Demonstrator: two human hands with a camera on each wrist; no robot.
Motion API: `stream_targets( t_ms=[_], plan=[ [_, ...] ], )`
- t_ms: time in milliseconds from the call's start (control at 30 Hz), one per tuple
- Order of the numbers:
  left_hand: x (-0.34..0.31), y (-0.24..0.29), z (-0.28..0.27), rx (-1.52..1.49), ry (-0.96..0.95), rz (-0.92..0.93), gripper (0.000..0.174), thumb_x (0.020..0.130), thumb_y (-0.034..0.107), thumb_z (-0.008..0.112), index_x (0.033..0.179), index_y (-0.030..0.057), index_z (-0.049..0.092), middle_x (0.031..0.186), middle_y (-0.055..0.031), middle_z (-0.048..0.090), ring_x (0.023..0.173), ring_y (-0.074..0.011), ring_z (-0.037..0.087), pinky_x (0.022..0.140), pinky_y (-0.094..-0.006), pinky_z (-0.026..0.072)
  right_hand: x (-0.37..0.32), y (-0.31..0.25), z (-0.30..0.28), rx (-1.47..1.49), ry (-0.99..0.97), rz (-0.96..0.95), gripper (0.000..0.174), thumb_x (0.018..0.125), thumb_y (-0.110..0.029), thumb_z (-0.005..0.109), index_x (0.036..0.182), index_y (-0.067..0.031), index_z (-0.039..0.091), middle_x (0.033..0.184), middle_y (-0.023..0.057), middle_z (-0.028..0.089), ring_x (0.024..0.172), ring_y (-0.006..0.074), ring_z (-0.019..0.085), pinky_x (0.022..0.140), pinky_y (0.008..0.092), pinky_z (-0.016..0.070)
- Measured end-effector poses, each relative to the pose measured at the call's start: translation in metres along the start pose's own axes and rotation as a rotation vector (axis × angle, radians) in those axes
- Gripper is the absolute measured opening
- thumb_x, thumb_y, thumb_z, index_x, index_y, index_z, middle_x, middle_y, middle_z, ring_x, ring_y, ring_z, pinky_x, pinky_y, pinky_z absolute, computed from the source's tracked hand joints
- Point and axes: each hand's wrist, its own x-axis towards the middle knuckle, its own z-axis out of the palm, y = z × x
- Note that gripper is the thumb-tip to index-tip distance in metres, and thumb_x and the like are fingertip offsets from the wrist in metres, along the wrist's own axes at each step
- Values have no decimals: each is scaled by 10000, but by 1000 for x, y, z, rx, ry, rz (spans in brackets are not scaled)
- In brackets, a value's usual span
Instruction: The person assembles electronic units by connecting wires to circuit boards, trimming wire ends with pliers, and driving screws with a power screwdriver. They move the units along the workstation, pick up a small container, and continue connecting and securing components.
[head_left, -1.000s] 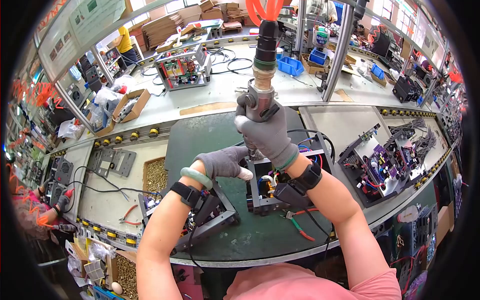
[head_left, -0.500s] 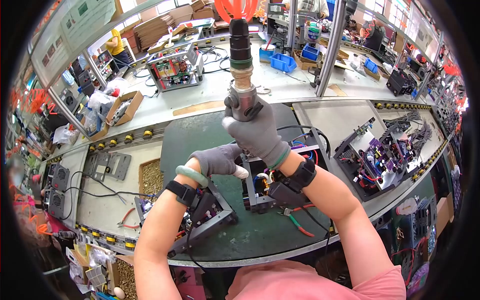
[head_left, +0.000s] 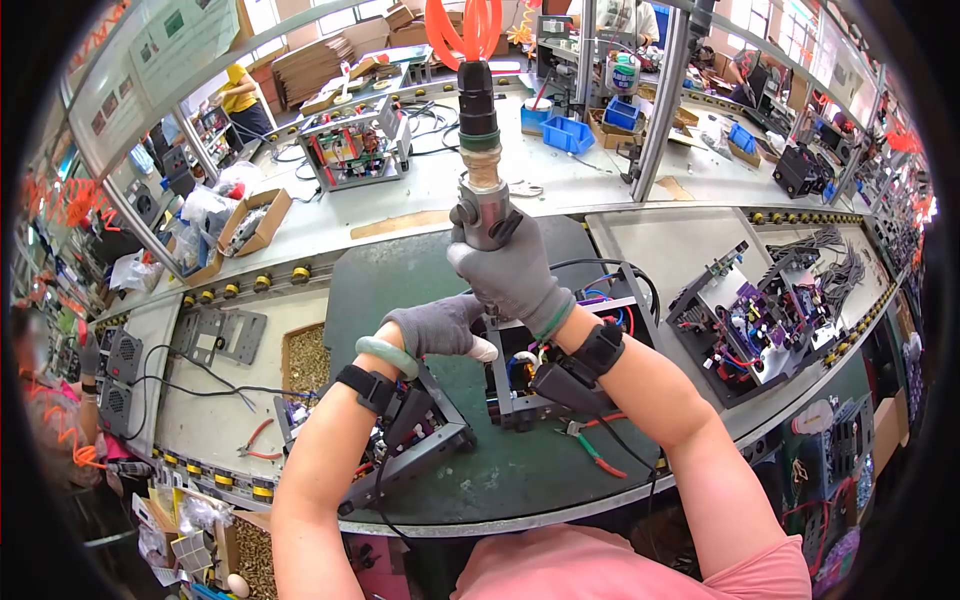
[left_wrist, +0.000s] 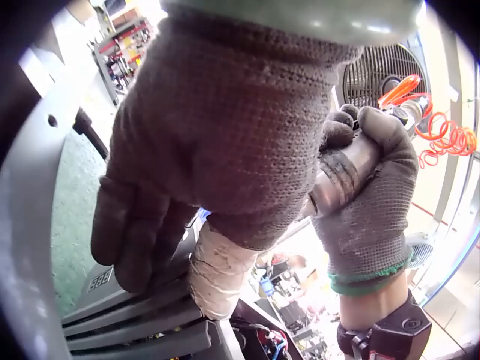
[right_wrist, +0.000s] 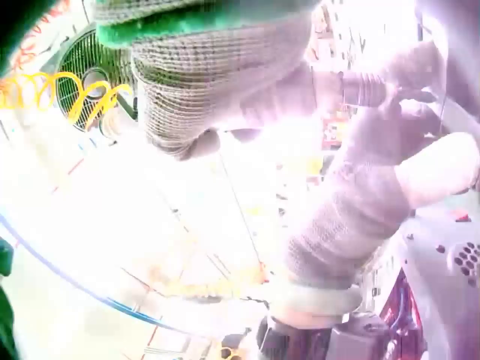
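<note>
In the head view my gloved right hand (head_left: 510,275) grips the silver body of an air screwdriver (head_left: 487,215), held upright with an orange coiled hose (head_left: 465,32) on top. My gloved left hand (head_left: 437,327), its thumb wrapped in white, holds around the tool's lower end. That end and the bit are hidden behind the hands. Under the hands stands an open dark metal case (head_left: 520,408) with wires inside. A second open case (head_left: 425,450) sits below my left wrist. In the left wrist view, the left fingers (left_wrist: 135,240) hang over a slatted grey panel (left_wrist: 142,326).
Green-and-red cutters (head_left: 595,450) lie in front of the case on the dark green mat (head_left: 500,475). Red-handled pliers (head_left: 260,440) and a tray of screws (head_left: 305,358) are at left. More open units (head_left: 750,325) stand at right; a person's arm (head_left: 88,385) shows far left.
The head view has shifted slightly. The top of the screwdriver has leaned to the left, while both hands keep hold of it. At far left another person's hand has risen.
</note>
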Motion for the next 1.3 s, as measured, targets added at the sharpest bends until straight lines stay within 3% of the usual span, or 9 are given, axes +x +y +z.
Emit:
stream_targets(
  t_ms=[467, 567, 700, 867, 967, 1100, 1200, 1267, 1300],
  plan=[
    [-2, 6, 1, 1, 28, 6, 782, 752, 307, 863, 1399, 71, 490, 1336, -126, 590, 1255, -270, 516, 1066, -407, 398, -4, 1, -7, 114, -58, 55, 272, 742, -55, 695, 994, -44, 594, 853, -14, 605, 780, 71, 557, 742, 262, 491],
    [0, 0, 3, -81, -11, -16, 842, 751, 245, 848, 1459, 76, 423, 1418, -136, 536, 1344, -273, 449, 1131, -410, 337, -6, 1, -6, 66, -39, 41, 281, 743, -52, 698, 1004, -48, 595, 847, -15, 604, 774, 70, 559, 736, 262, 493],
    [4, -8, 4, 6, 51, -48, 824, 750, 298, 865, 1432, 66, 463, 1403, -114, 556, 1280, -251, 501, 1077, -406, 389, -8, -3, -3, 82, -25, 66, 335, 751, -63, 709, 1058, -41, 574, 863, -4, 615, 777, 69, 577, 728, 247, 495],
    [-9, 16, 7, 80, 74, -221, 755, 783, 313, 833, 1403, 50, 492, 1353, -125, 590, 1246, -253, 520, 1066, -397, 399, -19, 8, -5, 183, -119, -152, 340, 781, -42, 724, 1077, -17, 559, 909, -16, 624, 815, 61, 597, 746, 250, 506],
    [-16, 17, 12, -75, 121, -81, 741, 790, 304, 826, 1405, 64, 491, 1299, -139, 617, 1218, -264, 539, 1048, -398, 410, -21, 6, -10, 251, 11, -200, 269, 767, -18, 719, 1005, -18, 593, 854, -20, 619, 794, 54, 592, 722, 240, 500],
    [-6, 0, 13, -23, 126, 26, 833, 789, 293, 826, 1480, 137, 387, 1271, -163, 616, 1167, -271, 568, 1027, -403, 424, -15, 0, -16, 284, 241, -20, 243, 772, 19, 678, 1003, -15, 612, 837, -18, 615, 767, 48, 583, 701, 219, 488],
    [-3, -11, 9, 34, 189, -37, 929, 771, 274, 841, 1511, 107, 304, 1254, -182, 619, 1174, -282, 565, 1005, -410, 440, -38, -3, -28, 302, 67, -121, 246, 752, -10, 698, 981, -26, 609, 836, -9, 611, 737, 55, 579, 691, 224, 498],
    [-5, -16, 13, -163, 168, -8, 1054, 765, 277, 849, 1547, 67, 174, 1250, -206, 614, 1193, -286, 559, 1000, -412, 450, -16, 4, -18, 240, 132, -76, 245, 754, -17, 697, 982, -30, 610, 837, -5, 611, 744, 57, 580, 687, 231, 502],
    [-9, -1, 10, -94, 156, -55, 1186, 732, 274, 866, 1566, 33, 58, 1222, -214, 626, 1105, -282, 608, 966, -381, 485, -3, 6, -18, 171, 186, -53, 243, 756, -25, 695, 984, -34, 611, 837, 0, 610, 751, 60, 581, 682, 237, 506]
  ],
)
